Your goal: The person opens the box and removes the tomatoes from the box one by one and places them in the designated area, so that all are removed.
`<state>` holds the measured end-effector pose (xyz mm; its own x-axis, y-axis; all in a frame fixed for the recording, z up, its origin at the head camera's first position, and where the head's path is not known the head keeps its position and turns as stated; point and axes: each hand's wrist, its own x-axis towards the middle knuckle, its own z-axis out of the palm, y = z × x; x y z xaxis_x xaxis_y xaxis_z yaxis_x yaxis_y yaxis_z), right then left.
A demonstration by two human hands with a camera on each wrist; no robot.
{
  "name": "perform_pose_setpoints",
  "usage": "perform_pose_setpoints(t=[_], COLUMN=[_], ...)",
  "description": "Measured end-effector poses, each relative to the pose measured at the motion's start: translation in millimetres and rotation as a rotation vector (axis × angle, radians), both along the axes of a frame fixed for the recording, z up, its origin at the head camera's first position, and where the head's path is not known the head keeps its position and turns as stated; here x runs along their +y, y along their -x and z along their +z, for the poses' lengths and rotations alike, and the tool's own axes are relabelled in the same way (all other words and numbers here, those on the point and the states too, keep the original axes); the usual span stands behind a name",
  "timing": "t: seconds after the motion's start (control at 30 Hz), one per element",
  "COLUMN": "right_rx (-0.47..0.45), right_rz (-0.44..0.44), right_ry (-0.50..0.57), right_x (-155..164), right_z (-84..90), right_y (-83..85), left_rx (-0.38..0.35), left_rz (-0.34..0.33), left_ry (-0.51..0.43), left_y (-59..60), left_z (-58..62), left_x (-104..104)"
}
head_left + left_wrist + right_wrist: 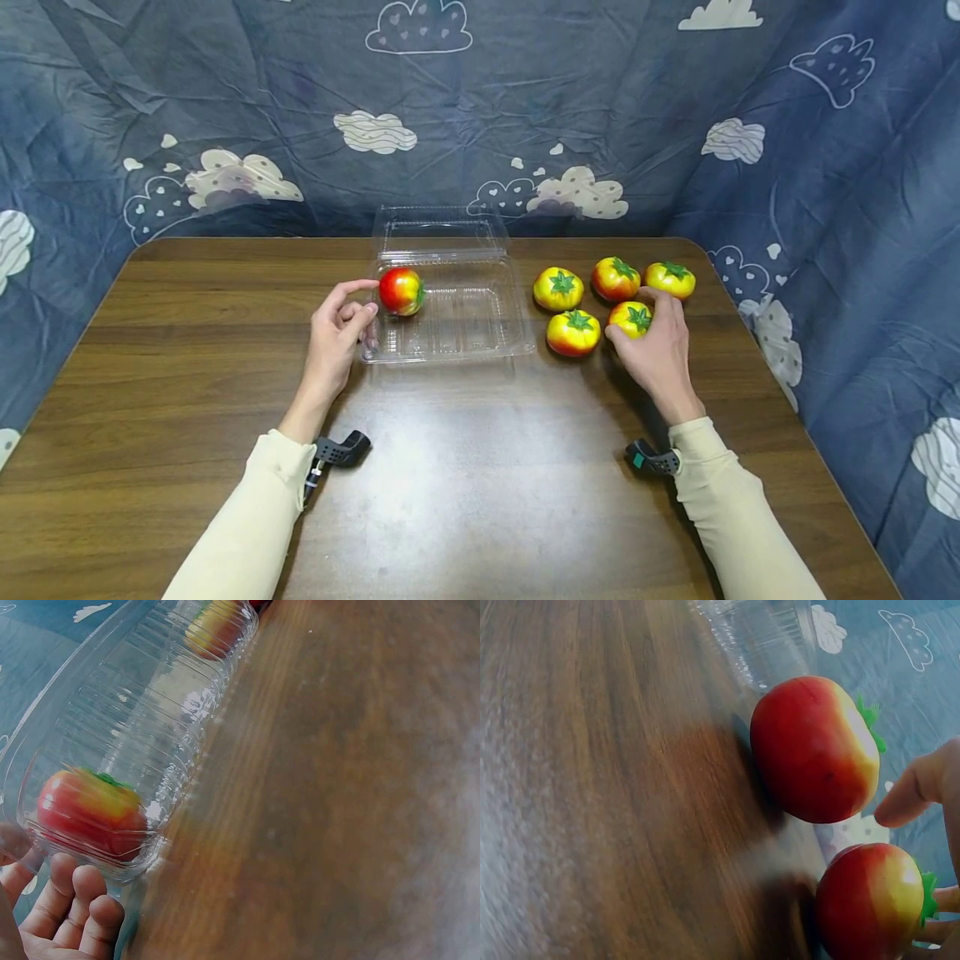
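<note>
An opened clear plastic clamshell box sits on the table with its lid folded back. In its left end lies a red-and-yellow tomato with its green top facing right. My left hand is at the box's left end, index fingertip right by this tomato; the left wrist view has its other fingers bent loosely outside the plastic wall. My right hand reaches around another tomato, thumb on the near left and fingers beyond it. In the right wrist view, a gap shows between the thumb tip and that tomato.
Several more tomatoes stand close around my right hand: a yellow one and a red-bottomed one to its left, others behind. A cloud-printed blue curtain hangs behind the wooden table.
</note>
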<state>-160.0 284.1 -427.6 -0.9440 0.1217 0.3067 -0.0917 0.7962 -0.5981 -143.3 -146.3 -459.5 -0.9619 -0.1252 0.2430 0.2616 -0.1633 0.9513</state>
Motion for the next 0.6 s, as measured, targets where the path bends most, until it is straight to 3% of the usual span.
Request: perform_pose_setpoints(t=[0.2, 0.6], right_rx=[0.11, 0.309], right_rz=[-0.023, 0.028], right_ry=[0.027, 0.063], right_x=[0.2, -8.3], right_z=[0.1, 0.8], right_y=[-0.3, 1.6], left_rx=[0.014, 0.002], left_rz=[-0.014, -0.012], left_ry=[-0.003, -0.011], left_y=[0.2, 1.0], left_z=[-1.1, -2.5], left_x=[-1.1, -0.3])
